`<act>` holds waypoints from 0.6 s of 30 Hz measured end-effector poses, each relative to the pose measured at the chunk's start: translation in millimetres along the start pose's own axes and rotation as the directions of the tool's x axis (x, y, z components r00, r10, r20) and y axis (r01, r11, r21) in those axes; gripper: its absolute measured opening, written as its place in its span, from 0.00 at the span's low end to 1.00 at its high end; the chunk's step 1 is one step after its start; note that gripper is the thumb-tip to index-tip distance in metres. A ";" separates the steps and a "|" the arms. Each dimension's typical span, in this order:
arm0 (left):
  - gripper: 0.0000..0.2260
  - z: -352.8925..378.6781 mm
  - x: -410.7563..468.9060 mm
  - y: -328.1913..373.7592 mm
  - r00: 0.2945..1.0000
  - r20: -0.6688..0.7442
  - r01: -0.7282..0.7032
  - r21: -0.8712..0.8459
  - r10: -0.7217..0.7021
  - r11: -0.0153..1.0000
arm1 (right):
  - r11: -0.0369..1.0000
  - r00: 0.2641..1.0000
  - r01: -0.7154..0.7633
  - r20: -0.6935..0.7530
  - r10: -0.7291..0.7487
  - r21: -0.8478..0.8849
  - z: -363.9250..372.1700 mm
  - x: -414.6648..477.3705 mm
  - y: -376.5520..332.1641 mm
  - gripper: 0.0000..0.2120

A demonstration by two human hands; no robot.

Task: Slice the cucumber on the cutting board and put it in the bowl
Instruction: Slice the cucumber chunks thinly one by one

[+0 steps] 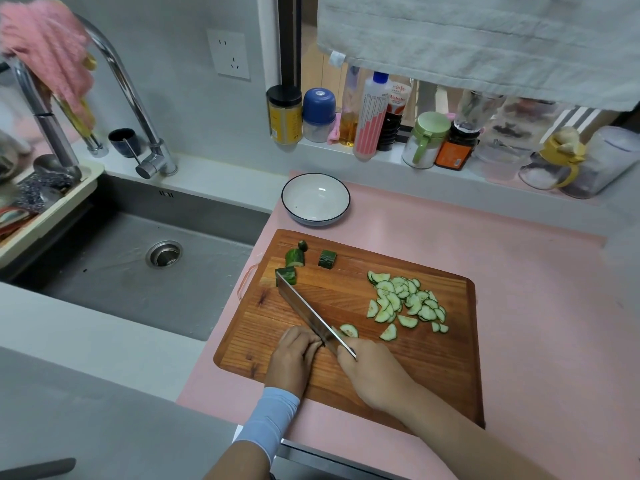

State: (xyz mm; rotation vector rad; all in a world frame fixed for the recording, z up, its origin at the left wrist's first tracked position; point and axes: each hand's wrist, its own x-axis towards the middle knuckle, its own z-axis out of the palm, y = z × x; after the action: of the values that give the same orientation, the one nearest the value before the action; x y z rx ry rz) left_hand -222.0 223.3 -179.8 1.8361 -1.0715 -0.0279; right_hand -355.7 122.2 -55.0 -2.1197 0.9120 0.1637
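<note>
Right hand [374,372] grips knife [304,310] on board [450,375]; left hand [294,355] curled against blade, its hold cannot be told

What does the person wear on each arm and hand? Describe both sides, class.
The left hand is bare; a snug, pale blue sleeve covers that arm from the wrist partway up. The right hand and right forearm are bare: no glove, sleeve or watch shows.

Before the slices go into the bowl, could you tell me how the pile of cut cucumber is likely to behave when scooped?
The cucumber slices look thin, so probably light and slippery. They lie loose and overlapping on the cutting board, so a few would likely scatter. Flat half-moons should not roll.
</note>
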 end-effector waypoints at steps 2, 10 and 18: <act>0.09 -0.3 0.0 0.6 1.000 0.002 0.005 0.004 -0.005 1.000 | 1.000 1.000 -0.003 0.004 0.003 -0.002 3.2 4.0 -3.0 0.17; 0.06 -0.5 -0.4 2.6 0.999 0.002 -0.039 0.045 0.039 0.998 | 1.000 1.000 -0.021 0.006 0.021 0.002 1.3 15.6 -4.0 0.17; 0.02 1.0 11.7 6.6 0.993 0.108 -0.067 0.094 0.056 0.993 | 0.990 1.000 0.004 0.000 -0.004 0.139 -23.9 4.3 4.3 0.21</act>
State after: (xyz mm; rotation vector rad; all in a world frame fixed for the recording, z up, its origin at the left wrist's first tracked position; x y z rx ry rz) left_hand -219.6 213.8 -170.6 1.9053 -1.2214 -0.0367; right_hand -359.7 100.8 -43.4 -1.9921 0.8927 0.0956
